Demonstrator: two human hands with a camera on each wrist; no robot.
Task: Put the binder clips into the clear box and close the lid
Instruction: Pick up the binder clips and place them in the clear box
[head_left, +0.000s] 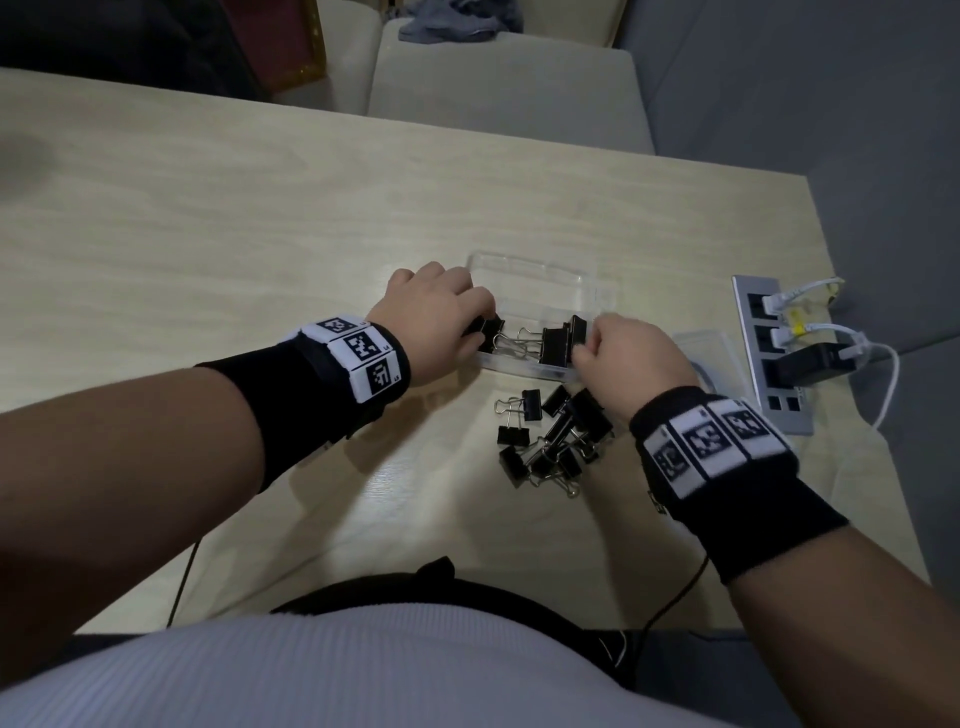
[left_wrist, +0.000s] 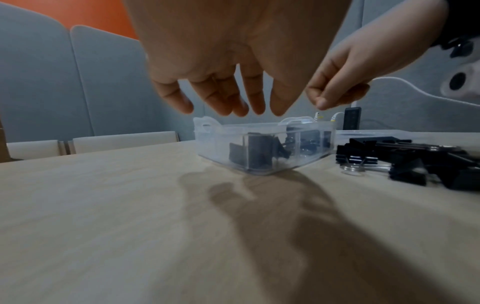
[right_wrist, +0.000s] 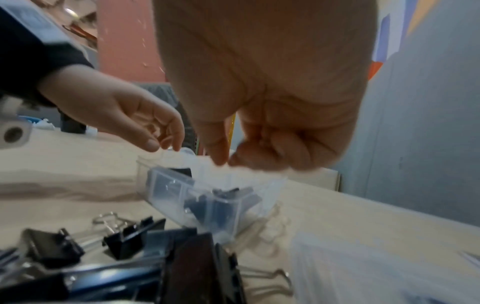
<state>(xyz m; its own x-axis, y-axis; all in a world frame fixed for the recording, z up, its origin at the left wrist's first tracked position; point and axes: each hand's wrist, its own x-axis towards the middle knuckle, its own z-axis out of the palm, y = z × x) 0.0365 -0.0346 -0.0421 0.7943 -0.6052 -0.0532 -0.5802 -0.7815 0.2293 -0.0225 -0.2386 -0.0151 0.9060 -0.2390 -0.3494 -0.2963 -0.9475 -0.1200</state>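
Note:
The clear box (head_left: 530, 261) stands open on the wooden table, with several black binder clips (head_left: 551, 344) lying inside it. My left hand (head_left: 480, 327) hovers over the box's left end. Its fingers (left_wrist: 255, 102) hang straight and relaxed above the rim (left_wrist: 259, 125) and hold nothing. My right hand (head_left: 584, 348) is over the right end with its fingers curled and its thumb (right_wrist: 219, 152) against them. Nothing shows in its grip. A pile of loose clips (head_left: 556, 441) lies just in front of the box. The clear lid (head_left: 714, 358) lies flat to the right.
A metal socket panel (head_left: 789, 415) with a black plug and white cables is set into the table at the right, close to the table's right edge. Pale chairs (head_left: 509, 88) stand beyond the far edge. A thin black cable (head_left: 670, 608) hangs at the near edge.

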